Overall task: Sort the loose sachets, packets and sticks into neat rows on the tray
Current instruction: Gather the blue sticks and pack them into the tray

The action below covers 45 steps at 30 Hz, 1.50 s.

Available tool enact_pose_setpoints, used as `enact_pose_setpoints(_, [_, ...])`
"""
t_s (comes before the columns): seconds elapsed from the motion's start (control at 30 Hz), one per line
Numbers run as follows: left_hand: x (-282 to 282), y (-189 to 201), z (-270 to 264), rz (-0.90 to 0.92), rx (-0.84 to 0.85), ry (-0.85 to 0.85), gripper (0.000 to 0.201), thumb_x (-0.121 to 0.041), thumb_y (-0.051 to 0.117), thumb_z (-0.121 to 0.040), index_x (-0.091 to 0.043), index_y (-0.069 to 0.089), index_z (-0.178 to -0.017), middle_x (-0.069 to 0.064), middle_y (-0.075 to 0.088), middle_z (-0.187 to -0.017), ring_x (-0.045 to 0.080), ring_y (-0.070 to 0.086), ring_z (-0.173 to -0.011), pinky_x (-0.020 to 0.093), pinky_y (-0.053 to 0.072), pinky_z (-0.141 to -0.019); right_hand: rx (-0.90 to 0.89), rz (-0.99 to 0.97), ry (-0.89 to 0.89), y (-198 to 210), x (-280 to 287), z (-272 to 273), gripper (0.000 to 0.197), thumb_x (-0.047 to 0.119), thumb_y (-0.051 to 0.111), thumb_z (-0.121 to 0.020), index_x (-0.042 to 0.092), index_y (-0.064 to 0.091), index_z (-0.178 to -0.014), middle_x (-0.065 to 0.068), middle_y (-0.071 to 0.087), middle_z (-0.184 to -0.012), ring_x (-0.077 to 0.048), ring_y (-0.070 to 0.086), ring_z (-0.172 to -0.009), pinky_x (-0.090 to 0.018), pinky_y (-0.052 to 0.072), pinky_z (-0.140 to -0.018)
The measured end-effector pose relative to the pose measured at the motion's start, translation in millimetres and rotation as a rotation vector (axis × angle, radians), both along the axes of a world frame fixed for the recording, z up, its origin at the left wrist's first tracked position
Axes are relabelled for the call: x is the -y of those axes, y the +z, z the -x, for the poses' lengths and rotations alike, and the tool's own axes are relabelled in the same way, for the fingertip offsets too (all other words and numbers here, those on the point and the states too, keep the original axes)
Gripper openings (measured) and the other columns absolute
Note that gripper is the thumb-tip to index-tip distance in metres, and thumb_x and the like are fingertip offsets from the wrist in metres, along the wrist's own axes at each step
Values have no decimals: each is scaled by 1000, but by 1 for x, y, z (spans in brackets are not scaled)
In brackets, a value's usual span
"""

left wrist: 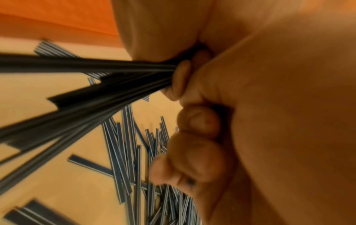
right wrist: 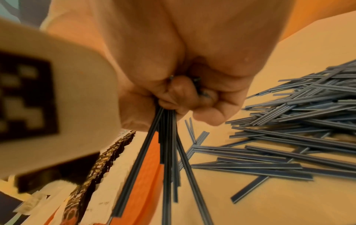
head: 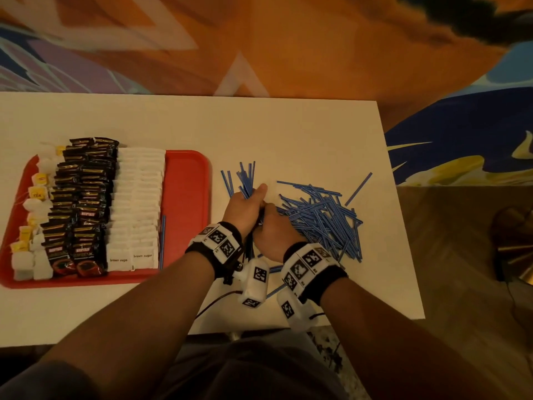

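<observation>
Gripping a bundle of blue sticks (head: 245, 180) in my left hand (head: 245, 207), I keep my fingers (left wrist: 181, 79) curled tight around it, and the ends of the sticks fan out above my fist. My right hand (head: 272, 230) is just beside the left one, touching it, and its fingers (right wrist: 209, 115) are also closed on the same bundle from the near side. Both hands are above the white desk (head: 288, 134), between the red tray (head: 187, 180) and the loose pile of blue sticks (head: 320, 215), which lies in disorder to the right of my hands.

On the tray the other things lie in rows: tea bags with yellow tags (head: 34, 220) at the far left, then dark coffee packets (head: 83, 209), then white sugar sachets (head: 138, 206) with the words "brown sugar" on the nearest ones. One single blue stick (head: 162, 241) lies on the tray just beside the right edge of the white sachets. The right part of the tray is bare red. A few sticks lie on the desk under my wrists
</observation>
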<state>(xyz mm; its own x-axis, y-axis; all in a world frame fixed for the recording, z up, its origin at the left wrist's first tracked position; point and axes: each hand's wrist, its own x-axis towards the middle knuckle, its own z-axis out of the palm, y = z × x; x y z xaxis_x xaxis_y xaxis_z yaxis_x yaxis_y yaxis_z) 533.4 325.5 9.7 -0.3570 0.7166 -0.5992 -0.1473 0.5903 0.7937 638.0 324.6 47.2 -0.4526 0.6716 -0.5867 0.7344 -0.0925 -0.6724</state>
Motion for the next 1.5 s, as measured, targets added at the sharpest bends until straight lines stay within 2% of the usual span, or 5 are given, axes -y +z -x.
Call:
enact_pose_setpoints(0.2, [7, 6, 26, -19, 91, 189, 44, -35, 52, -100, -15, 47, -62, 2, 51, -50, 20, 48, -52, 36, 44, -67, -59, 16, 118, 0, 6, 9, 38, 17, 58, -90, 16, 41, -124, -1, 57, -91, -20, 56, -81, -23, 38, -57])
enact_pose_setpoints(0.53, [74, 10, 128, -3, 151, 502, 42, -30, 50, -100, -21, 43, -59, -6, 42, -45, 15, 35, -45, 29, 25, -45, -194, 198, 158, -2, 18, 77, 30, 5, 67, -80, 32, 65, -94, 6, 66, -97, -15, 63, -92, -30, 51, -77])
enact_pose_setpoints(0.77, [140, 11, 198, 13, 232, 689, 44, -34, 49, -102, -21, 42, -60, -5, 42, -48, 14, 41, -43, 33, 33, -56, 117, -154, 472, -39, 26, 143, 35, 6, 44, -94, 24, 68, -112, -4, 66, -117, -22, 62, -98, -31, 54, -82])
enact_pose_setpoints(0.97, [175, 17, 232, -25, 315, 827, 41, -33, 48, -103, -22, 42, -64, -4, 41, -51, 11, 35, -41, 25, 25, -40, 297, -267, 662, -62, 15, 180, 44, 10, 39, -100, 34, 57, -132, -2, 44, -148, -30, 42, -133, -44, 36, -111])
enact_pose_setpoints(1.5, [191, 22, 255, -95, 462, 867, 40, -32, 46, -103, -22, 42, -65, -5, 39, -51, 9, 32, -42, 22, 22, -38, 381, -600, 988, -71, 22, 178, 23, 22, 48, -99, 22, 59, -119, -1, 55, -123, -22, 49, -115, -38, 44, -101])
